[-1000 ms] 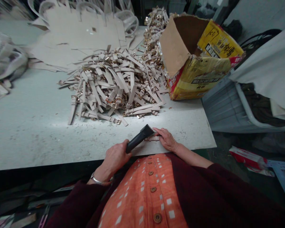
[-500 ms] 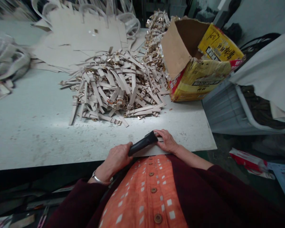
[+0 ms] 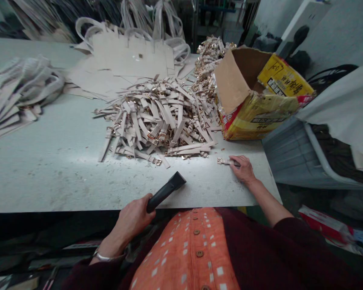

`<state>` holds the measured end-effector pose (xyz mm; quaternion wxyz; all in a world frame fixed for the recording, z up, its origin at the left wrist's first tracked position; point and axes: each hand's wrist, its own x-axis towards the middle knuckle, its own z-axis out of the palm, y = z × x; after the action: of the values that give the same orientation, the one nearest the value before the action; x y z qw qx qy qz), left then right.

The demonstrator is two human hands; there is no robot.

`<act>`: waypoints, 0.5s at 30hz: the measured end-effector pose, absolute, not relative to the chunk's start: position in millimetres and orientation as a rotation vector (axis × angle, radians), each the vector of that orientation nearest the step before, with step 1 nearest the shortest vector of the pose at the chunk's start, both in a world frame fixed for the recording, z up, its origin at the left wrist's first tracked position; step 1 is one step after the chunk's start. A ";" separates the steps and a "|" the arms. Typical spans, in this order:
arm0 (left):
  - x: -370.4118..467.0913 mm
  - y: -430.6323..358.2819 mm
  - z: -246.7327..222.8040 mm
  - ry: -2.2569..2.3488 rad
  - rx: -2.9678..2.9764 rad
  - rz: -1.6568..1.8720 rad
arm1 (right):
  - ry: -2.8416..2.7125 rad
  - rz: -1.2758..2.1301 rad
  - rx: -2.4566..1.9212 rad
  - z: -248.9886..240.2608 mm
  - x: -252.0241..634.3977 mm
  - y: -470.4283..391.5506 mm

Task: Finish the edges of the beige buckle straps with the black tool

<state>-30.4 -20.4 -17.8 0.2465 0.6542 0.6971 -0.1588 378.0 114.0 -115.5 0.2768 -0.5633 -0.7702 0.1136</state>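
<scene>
My left hand [image 3: 136, 215] is closed around the handle of a black tool [image 3: 166, 191] with a wide, flared end. The tool points up and to the right over the table's front edge; its exact kind is unclear. Farther right, my right hand [image 3: 243, 170] pinches a short beige buckle strap [image 3: 226, 161] just above the tabletop or on it. The strap's metal buckle points left, and my fingers cover its other end. Beyond both hands lies a large heap of similar buckle straps [image 3: 160, 117].
A worn yellow cardboard box [image 3: 257, 117] stands open at the table's right. Flat beige bag pieces with handles [image 3: 133, 56] lie at the back, more handled pieces [image 3: 27, 88] at left. A grey bin [image 3: 293, 149] stands beyond the table's [image 3: 63, 181] right edge.
My right hand has moved right, away from the black tool, with the buckle strap in it. My left hand has shifted left and slightly down, still holding the tool. The view has shifted too.
</scene>
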 end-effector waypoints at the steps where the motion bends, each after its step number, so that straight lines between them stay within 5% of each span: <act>1: -31.7 -23.8 -19.3 1.909 1.760 -0.419 | -2.036 0.256 -1.560 -113.4 378.0 119.5; 15: -27.7 -43.7 -17.5 1.969 1.688 -0.274 | -2.626 0.295 -1.249 -63.9 159.9 179.7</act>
<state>-27.7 -43.7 -17.5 0.2638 0.6242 0.7283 -0.1014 159.9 179.7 -63.9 0.1093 -0.4249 -0.8930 0.1003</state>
